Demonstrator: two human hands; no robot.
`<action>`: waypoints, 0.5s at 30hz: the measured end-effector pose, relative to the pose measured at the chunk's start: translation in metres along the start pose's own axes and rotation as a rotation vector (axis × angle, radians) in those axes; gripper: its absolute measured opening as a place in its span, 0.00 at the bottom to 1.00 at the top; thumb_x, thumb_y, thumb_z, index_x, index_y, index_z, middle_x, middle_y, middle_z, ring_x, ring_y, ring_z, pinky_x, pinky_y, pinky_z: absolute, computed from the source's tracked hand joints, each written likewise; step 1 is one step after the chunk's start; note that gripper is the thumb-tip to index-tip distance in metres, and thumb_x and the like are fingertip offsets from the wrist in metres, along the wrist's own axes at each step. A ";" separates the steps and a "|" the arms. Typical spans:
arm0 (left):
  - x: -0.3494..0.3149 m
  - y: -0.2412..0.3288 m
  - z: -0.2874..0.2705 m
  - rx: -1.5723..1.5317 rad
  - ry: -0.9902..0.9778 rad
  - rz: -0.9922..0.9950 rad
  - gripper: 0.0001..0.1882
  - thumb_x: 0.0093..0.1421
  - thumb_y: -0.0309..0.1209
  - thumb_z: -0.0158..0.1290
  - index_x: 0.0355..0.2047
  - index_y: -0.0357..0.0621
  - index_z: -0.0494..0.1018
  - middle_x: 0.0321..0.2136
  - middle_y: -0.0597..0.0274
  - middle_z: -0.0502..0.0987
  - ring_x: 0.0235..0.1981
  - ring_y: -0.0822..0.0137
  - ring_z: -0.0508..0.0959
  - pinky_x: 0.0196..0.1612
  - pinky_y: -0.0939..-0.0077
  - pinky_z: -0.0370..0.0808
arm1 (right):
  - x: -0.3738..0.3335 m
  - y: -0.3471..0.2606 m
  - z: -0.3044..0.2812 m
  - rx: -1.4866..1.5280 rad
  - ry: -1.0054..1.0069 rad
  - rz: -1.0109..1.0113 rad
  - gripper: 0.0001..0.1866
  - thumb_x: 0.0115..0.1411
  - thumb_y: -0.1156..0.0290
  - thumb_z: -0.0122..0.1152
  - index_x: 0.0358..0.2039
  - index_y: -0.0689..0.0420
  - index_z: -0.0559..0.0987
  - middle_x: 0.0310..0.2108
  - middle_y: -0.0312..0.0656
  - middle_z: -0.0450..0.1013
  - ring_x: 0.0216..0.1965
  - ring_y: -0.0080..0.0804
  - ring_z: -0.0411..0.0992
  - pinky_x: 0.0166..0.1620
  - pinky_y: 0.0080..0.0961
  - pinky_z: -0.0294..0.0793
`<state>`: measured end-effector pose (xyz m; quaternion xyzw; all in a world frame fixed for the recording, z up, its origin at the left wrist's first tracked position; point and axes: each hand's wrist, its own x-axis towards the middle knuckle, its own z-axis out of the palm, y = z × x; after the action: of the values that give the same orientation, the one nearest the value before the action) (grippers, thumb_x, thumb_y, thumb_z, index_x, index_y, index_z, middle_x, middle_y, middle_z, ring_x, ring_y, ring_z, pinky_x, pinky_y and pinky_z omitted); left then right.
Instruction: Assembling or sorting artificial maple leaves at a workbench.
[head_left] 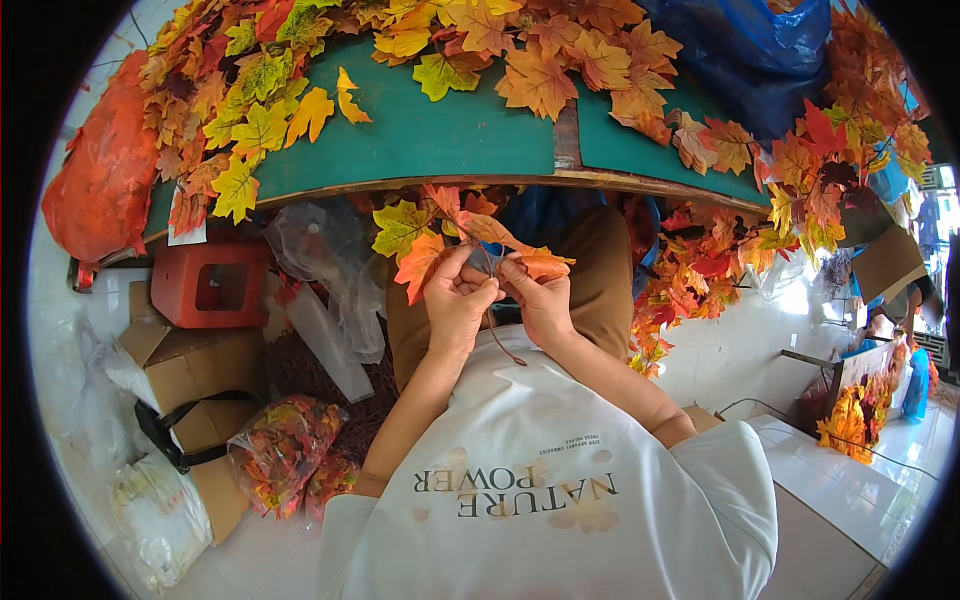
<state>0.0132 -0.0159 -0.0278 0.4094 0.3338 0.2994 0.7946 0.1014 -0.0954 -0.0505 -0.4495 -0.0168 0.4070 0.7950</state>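
Observation:
Above my lap, both hands are pinched around a sprig of artificial maple leaves. My left hand (460,298) grips it by its thin stem, with an orange leaf (418,263) and a yellow-green leaf (400,228) fanning out beyond the fingers. Close beside it, my right hand (538,298) pinches the same sprig near another orange leaf (545,263). A thin brown stem (500,340) dangles below the fingers against my white shirt. The exact spot where the fingertips meet the stem is partly hidden.
Ahead stands a green-topped table (420,130) heaped with artificial leaves (540,75) and a dark blue plastic bag (760,60). At left are a red plastic stool (210,283), a cardboard box (205,385) and a clear bag of leaves (285,450). Leaf garlands (690,270) hang at right.

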 end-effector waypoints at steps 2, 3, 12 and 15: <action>0.002 -0.001 0.000 0.018 -0.003 0.004 0.29 0.49 0.12 0.53 0.54 0.29 0.62 0.25 0.62 0.75 0.24 0.73 0.77 0.31 0.80 0.78 | 0.002 0.001 -0.001 -0.020 0.005 0.014 0.06 0.55 0.76 0.63 0.34 0.61 0.77 0.31 0.36 0.75 0.31 0.21 0.73 0.35 0.19 0.75; 0.002 -0.002 0.000 0.036 -0.006 0.008 0.29 0.49 0.12 0.53 0.54 0.29 0.62 0.25 0.61 0.75 0.24 0.73 0.77 0.31 0.80 0.78 | 0.003 0.002 -0.001 -0.018 0.005 0.015 0.06 0.55 0.76 0.63 0.34 0.61 0.77 0.31 0.36 0.75 0.31 0.21 0.73 0.35 0.19 0.75; 0.002 -0.009 -0.005 -0.028 -0.033 0.014 0.28 0.49 0.12 0.53 0.53 0.30 0.63 0.26 0.59 0.76 0.25 0.72 0.77 0.32 0.81 0.77 | 0.001 0.006 -0.001 -0.035 -0.037 0.007 0.05 0.55 0.77 0.62 0.33 0.61 0.77 0.29 0.35 0.74 0.28 0.19 0.71 0.31 0.17 0.73; 0.002 -0.012 -0.008 -0.027 -0.053 0.036 0.28 0.50 0.12 0.53 0.53 0.31 0.63 0.27 0.59 0.76 0.25 0.72 0.77 0.33 0.81 0.77 | 0.002 0.006 -0.002 0.008 -0.048 0.046 0.05 0.56 0.78 0.61 0.34 0.61 0.77 0.29 0.35 0.74 0.28 0.20 0.72 0.31 0.17 0.74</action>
<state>0.0109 -0.0163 -0.0418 0.4121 0.3014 0.3071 0.8031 0.0998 -0.0940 -0.0563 -0.4365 -0.0240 0.4360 0.7866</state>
